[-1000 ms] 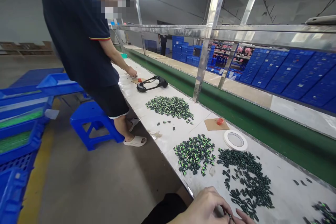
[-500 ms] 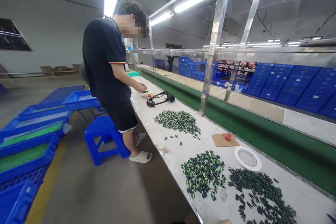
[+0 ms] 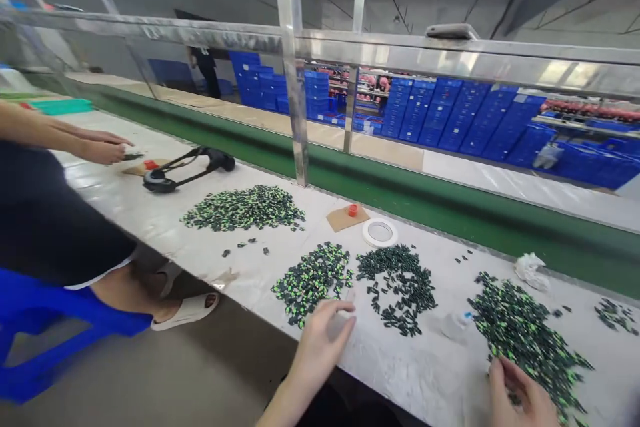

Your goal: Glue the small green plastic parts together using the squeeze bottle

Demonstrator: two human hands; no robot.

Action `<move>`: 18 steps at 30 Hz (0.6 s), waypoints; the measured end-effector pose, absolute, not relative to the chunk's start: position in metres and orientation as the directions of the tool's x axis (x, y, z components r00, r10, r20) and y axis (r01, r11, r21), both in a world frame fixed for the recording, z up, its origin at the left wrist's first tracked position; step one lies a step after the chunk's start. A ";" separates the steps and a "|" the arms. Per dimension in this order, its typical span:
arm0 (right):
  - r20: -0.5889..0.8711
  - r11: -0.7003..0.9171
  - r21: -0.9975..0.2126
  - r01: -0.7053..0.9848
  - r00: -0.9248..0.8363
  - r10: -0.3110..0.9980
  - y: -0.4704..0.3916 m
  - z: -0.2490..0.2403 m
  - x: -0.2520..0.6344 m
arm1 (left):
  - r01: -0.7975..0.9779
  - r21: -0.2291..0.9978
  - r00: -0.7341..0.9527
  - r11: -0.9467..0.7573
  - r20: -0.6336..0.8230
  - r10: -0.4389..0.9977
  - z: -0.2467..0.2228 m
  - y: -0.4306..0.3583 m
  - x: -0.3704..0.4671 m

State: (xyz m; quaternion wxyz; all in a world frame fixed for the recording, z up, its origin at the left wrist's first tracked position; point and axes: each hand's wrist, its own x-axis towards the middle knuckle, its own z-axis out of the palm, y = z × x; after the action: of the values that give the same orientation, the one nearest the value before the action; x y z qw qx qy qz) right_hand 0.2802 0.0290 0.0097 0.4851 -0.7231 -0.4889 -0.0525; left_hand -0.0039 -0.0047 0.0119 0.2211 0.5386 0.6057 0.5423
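On the table (image 3: 435, 373), the left hand (image 3: 320, 341) has fingers apart; the right hand (image 3: 523, 392), I cannot tell; a careless sweep could mix speckled pile (image 3: 315, 277) into dark pile (image 3: 421, 288).

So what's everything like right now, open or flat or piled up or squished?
Left hand: open, thumb and forefinger apart.
Right hand: fingers curled at the rightmost large heap; grip unclear.
Green-and-black pieces: heaped, a few scattered.
White tape roll: lying flat.
Brown cardboard beside it: flat, red cap on top.
White wad: crumpled.
Blue crates: stacked.
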 end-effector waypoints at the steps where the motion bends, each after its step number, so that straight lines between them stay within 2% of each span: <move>1: 0.527 -0.051 -0.661 0.748 0.512 0.678 0.030 0.010 0.281 | 0.454 0.876 -0.343 -0.165 0.343 0.874 0.009 -0.003 -0.010; 4: 0.501 -0.041 -0.674 0.737 0.498 0.708 0.030 0.009 0.277 | 0.590 0.795 -0.364 -0.143 0.420 0.832 0.001 0.004 -0.029; 8: 0.593 0.098 -0.609 0.787 0.370 0.715 0.034 0.005 0.259 | 0.760 0.639 -0.278 -0.120 0.485 0.829 0.004 0.029 -0.045; 11: 0.539 0.135 -0.614 0.778 0.288 0.791 0.043 -0.002 0.245 | 0.875 0.482 -0.166 -0.045 0.386 0.907 0.014 0.058 -0.049; 14: 0.428 0.074 -0.680 0.730 0.313 0.848 0.055 -0.010 0.236 | 0.906 0.423 -0.151 -0.006 0.336 0.929 0.021 0.086 -0.048; 18: 0.352 0.052 -0.778 0.627 0.366 0.861 0.062 -0.015 0.232 | 0.930 0.367 -0.144 0.027 0.296 0.944 0.019 0.106 -0.045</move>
State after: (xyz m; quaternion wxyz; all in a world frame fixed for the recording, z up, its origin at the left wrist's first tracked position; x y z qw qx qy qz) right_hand 0.2324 0.0625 -0.0145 0.4735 -0.6773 -0.5492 0.1240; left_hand -0.0448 0.1062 0.0193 0.0148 0.6540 0.7164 0.2425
